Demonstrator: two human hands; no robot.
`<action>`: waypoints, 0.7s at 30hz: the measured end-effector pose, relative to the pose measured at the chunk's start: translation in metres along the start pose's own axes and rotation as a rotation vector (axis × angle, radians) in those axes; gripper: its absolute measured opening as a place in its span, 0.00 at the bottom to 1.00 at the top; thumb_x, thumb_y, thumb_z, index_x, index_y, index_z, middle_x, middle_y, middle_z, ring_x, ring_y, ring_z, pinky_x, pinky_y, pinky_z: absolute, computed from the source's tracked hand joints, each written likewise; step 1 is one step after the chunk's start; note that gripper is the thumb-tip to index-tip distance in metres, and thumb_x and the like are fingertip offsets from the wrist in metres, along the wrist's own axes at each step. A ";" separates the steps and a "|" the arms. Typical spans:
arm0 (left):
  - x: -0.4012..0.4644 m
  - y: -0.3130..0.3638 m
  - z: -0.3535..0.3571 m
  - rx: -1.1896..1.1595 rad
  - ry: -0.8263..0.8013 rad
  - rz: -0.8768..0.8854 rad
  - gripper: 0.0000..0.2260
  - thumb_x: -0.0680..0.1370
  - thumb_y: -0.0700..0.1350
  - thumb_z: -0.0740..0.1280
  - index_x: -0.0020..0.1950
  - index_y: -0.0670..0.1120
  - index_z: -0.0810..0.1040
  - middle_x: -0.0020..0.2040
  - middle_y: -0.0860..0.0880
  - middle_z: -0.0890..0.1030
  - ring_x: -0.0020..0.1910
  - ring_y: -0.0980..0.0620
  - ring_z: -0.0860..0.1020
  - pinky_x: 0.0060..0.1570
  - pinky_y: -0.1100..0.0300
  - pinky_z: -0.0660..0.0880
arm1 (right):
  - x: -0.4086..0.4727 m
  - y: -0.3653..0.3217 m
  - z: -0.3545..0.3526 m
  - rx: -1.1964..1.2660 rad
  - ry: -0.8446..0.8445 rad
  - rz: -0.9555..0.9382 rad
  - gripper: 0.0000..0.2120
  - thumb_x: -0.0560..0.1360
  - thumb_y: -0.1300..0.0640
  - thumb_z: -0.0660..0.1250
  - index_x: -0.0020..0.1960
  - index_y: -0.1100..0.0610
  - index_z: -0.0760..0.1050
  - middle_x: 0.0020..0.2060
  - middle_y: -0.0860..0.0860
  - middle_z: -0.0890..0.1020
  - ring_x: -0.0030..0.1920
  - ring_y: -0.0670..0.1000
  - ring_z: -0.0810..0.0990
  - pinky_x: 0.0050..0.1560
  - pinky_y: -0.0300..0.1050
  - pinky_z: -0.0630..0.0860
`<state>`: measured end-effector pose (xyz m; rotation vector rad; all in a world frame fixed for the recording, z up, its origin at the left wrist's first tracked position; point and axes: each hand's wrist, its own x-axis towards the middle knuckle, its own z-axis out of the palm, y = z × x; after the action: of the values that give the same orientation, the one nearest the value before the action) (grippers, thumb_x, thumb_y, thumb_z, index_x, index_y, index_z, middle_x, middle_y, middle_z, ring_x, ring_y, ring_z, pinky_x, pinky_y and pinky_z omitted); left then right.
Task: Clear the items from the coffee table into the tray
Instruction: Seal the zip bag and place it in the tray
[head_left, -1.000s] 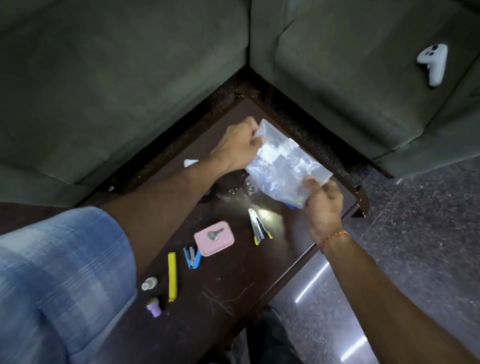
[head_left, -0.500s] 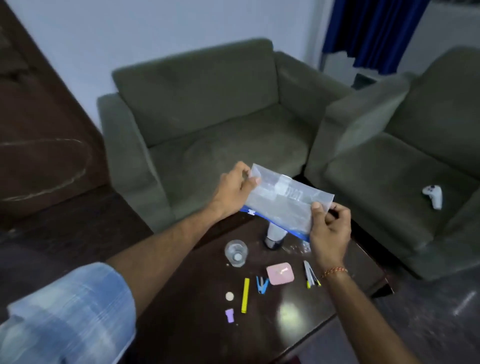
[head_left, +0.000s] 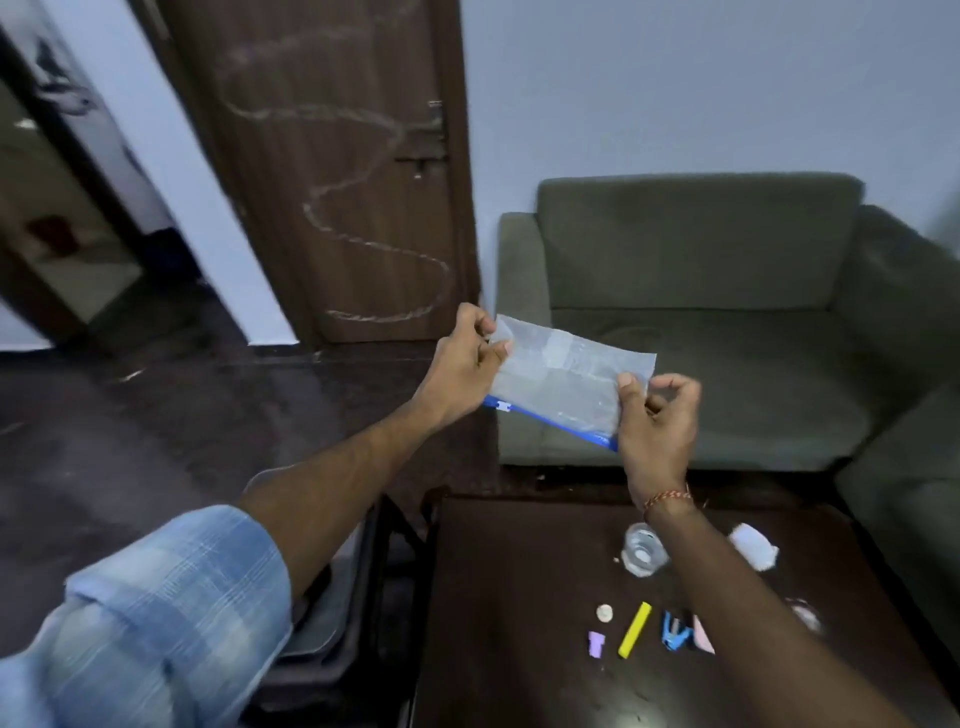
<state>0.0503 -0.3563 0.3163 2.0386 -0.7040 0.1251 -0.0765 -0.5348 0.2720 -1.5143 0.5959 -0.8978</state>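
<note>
Bag: a clear, thin plastic zip bag (head_left: 566, 382) with a blue seal strip along its lower edge is being held in the air, above the floor and the sofa front, well apart from the coffee table (head_left: 519, 597); it is hanging flat, creased and limp.
Left hand: the left hand (head_left: 462, 369) is pinching the bag's upper left corner between thumb and fingertips.
Right hand: the right hand (head_left: 657, 421) is pinching the bag's right edge; its other fingers are curling loosely behind.
Tray: a dark, flat-rimmed object (head_left: 332, 613) is lying just left of the table, partly behind the sleeve; whether this is the tray cannot be told.
Items remaining: a clear glass (head_left: 643, 550), a white crumpled piece (head_left: 753, 545), a pale disc (head_left: 604, 613), a lilac cap-like piece (head_left: 596, 644), a yellow bar (head_left: 635, 636), a blue stapler-like tool (head_left: 675, 636) and a pink flat case (head_left: 702, 635) are lying on the glossy dark tabletop.
Risk, bag: the slick film is likely slipping out of two light pinches if either one loosens.
Risk, opening: with the seal edge facing down, anything inside is probably at risk of dropping once it is unzipped.
Risk, glass: the right forearm is passing just beside the glass; lowering it carelessly is likely tipping it.
Risk, small items: the round disc is liable to roll off the smooth surface.
</note>
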 end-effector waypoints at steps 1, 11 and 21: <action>-0.009 -0.011 -0.019 0.010 0.036 -0.029 0.10 0.79 0.44 0.66 0.49 0.47 0.64 0.27 0.55 0.65 0.25 0.58 0.64 0.27 0.68 0.62 | -0.008 -0.003 0.018 0.004 -0.041 0.003 0.12 0.74 0.49 0.70 0.43 0.42 0.66 0.32 0.49 0.74 0.31 0.46 0.72 0.33 0.44 0.71; -0.111 -0.145 -0.198 0.108 0.196 -0.280 0.07 0.79 0.42 0.65 0.45 0.54 0.72 0.32 0.58 0.72 0.30 0.63 0.69 0.32 0.71 0.66 | -0.134 0.006 0.208 -0.008 -0.356 0.086 0.09 0.72 0.45 0.70 0.37 0.44 0.71 0.30 0.43 0.76 0.30 0.43 0.72 0.36 0.44 0.72; -0.228 -0.271 -0.309 0.148 0.113 -0.666 0.05 0.78 0.48 0.70 0.47 0.46 0.79 0.42 0.49 0.79 0.39 0.53 0.74 0.38 0.63 0.70 | -0.276 0.056 0.319 -0.323 -0.609 0.161 0.10 0.71 0.46 0.71 0.36 0.51 0.77 0.31 0.44 0.81 0.34 0.42 0.79 0.38 0.42 0.76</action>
<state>0.0613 0.0994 0.2005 2.2812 0.0780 -0.0980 0.0329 -0.1369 0.1674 -1.8863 0.4124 -0.1892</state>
